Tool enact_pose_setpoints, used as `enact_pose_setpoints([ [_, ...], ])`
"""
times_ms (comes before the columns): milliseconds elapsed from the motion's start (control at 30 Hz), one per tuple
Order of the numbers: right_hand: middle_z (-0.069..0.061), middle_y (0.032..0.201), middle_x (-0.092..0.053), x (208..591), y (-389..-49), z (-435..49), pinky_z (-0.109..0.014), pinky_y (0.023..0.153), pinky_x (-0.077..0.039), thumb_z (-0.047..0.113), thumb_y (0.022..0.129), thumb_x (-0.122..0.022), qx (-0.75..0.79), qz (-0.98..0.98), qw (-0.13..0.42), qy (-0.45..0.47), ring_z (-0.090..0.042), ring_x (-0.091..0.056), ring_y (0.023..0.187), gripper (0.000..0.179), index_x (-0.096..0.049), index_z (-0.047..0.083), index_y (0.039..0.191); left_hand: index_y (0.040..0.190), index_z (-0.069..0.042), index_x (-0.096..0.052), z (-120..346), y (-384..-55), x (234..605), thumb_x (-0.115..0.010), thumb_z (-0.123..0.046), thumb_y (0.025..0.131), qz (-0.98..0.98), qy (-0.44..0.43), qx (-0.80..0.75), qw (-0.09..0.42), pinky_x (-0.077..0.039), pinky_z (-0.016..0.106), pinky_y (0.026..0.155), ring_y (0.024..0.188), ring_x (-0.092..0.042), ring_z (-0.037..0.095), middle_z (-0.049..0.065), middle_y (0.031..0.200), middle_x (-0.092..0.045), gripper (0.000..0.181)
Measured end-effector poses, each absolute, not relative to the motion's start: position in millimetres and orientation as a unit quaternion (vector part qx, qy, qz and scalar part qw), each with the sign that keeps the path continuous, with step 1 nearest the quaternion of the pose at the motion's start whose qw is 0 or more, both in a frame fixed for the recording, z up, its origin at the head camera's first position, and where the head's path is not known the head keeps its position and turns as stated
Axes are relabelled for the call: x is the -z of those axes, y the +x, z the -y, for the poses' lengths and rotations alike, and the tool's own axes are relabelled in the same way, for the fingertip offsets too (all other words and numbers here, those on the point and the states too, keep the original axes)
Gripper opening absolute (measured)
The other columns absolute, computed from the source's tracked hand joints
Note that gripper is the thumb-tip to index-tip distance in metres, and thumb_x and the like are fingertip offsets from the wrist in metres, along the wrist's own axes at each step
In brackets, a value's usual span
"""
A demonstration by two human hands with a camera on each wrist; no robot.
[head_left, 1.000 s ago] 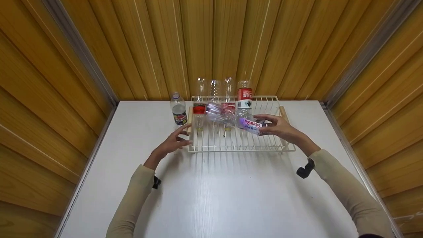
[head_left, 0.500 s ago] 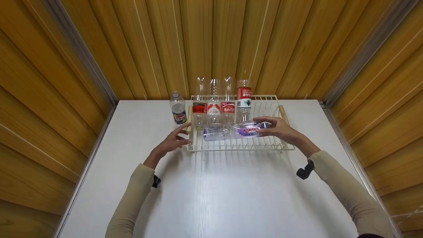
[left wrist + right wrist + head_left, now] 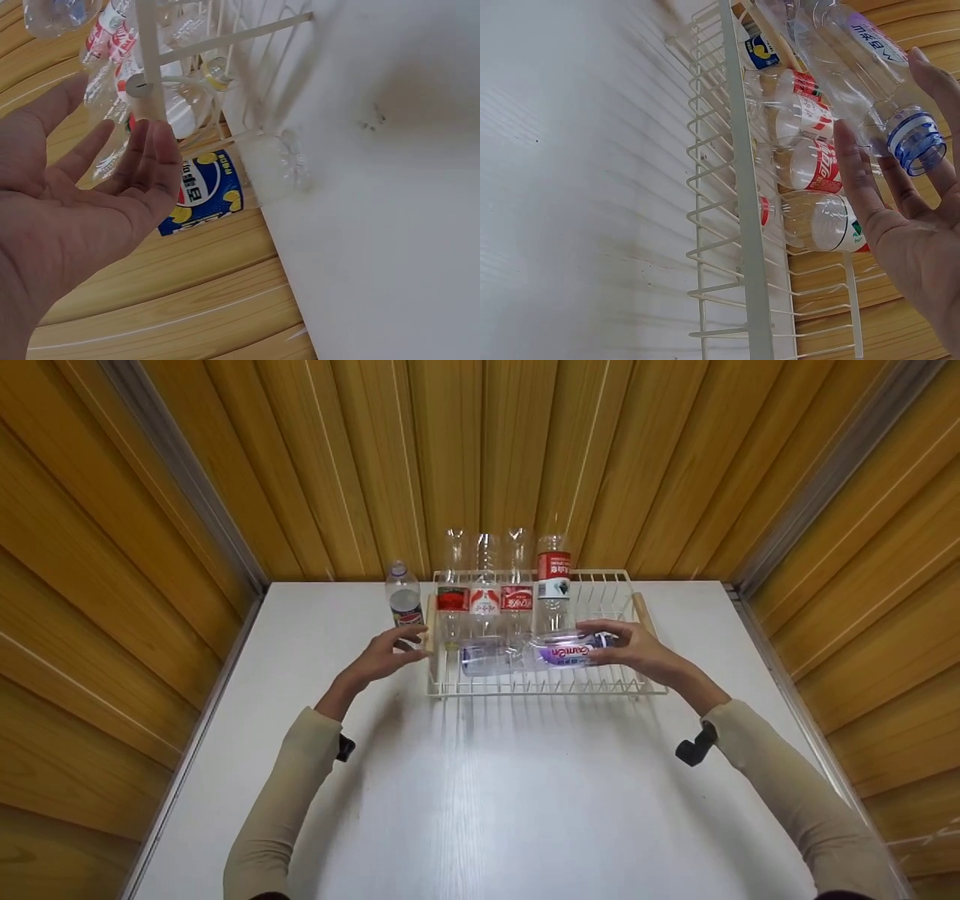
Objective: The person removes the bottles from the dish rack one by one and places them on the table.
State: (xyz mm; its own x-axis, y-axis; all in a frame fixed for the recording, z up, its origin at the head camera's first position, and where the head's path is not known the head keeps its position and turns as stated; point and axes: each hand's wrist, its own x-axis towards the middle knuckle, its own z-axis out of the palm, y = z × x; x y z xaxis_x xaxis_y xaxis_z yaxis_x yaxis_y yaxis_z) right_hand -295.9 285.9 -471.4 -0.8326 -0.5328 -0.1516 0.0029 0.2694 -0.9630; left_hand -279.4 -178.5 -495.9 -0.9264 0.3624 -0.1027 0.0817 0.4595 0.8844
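My right hand [image 3: 646,656] grips a clear plastic bottle [image 3: 487,658] with a purple label by its neck end. It lies level across the front of a white wire dish rack [image 3: 547,694]. In the right wrist view the bottle's open blue-ringed neck [image 3: 917,142] sits between thumb and fingers. My left hand [image 3: 377,658], fingers loosely bent and holding nothing, is beside the rack's left wooden handle [image 3: 430,619]; whether it touches is unclear. Just beyond that hand stands a bottle with a blue label [image 3: 201,193], outside the rack, partly hidden by the fingers.
Several clear bottles with red labels [image 3: 485,601] stand neck down in a row at the rack's left and middle. One with a red and white label [image 3: 554,577] ends the row. The white table [image 3: 525,795] meets a wooden plank wall [image 3: 510,450] behind.
The purple-labelled bottle has swung from a slant to level, its far end coming nearer. My left hand has moved forward along the rack's left side toward the blue-labelled bottle.
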Motion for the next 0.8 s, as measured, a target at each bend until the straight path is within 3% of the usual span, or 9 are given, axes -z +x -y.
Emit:
enact_pose_setpoints([
  [100,-0.016,0.153,-0.049,471.9,-295.3,-285.8,-0.030,0.096,-0.058,0.015,0.094,-0.074,0.577,-0.764,0.231,-0.173,-0.018,-0.063,0.121,0.062,-0.050,0.007,0.150,0.148,-0.004,-0.052,177.3,-280.4,489.3,-0.065,-0.019,0.100,-0.844,0.138,-0.503,0.123,-0.052,0.049,0.102,0.124,-0.058,0.038,0.024,0.139,-0.059,0.051],
  [233,-0.017,0.152,-0.049,469.4,-293.6,-282.7,-0.030,0.096,-0.058,0.014,0.093,-0.074,0.576,-0.762,0.233,-0.182,-0.017,-0.063,0.122,0.062,-0.050,0.007,0.150,0.148,-0.011,-0.053,168.9,-275.3,474.4,-0.066,-0.022,0.100,-0.836,0.177,-0.495,0.157,-0.049,0.053,0.107,0.130,-0.054,0.038,0.023,0.143,-0.057,0.051],
  [433,-0.017,0.150,-0.051,465.8,-289.1,-276.2,-0.031,0.097,-0.058,0.012,0.091,-0.076,0.579,-0.757,0.235,-0.192,-0.017,-0.062,0.124,0.061,-0.053,0.007,0.148,0.152,-0.014,-0.049,149.4,-270.2,466.9,-0.072,-0.028,0.097,-0.818,0.251,-0.468,0.220,-0.044,0.055,0.113,0.137,-0.049,0.038,0.016,0.151,-0.053,0.062],
  [800,-0.012,0.148,-0.055,463.0,-281.0,-264.7,-0.026,0.102,-0.053,0.014,0.091,-0.077,0.567,-0.762,0.241,-0.200,-0.024,-0.056,0.130,0.063,-0.052,0.007,0.149,0.157,-0.021,-0.041,127.8,-265.7,469.1,-0.080,-0.025,0.090,-0.807,0.301,-0.439,0.257,-0.048,0.053,0.110,0.138,-0.051,0.037,0.010,0.154,-0.051,0.078],
])
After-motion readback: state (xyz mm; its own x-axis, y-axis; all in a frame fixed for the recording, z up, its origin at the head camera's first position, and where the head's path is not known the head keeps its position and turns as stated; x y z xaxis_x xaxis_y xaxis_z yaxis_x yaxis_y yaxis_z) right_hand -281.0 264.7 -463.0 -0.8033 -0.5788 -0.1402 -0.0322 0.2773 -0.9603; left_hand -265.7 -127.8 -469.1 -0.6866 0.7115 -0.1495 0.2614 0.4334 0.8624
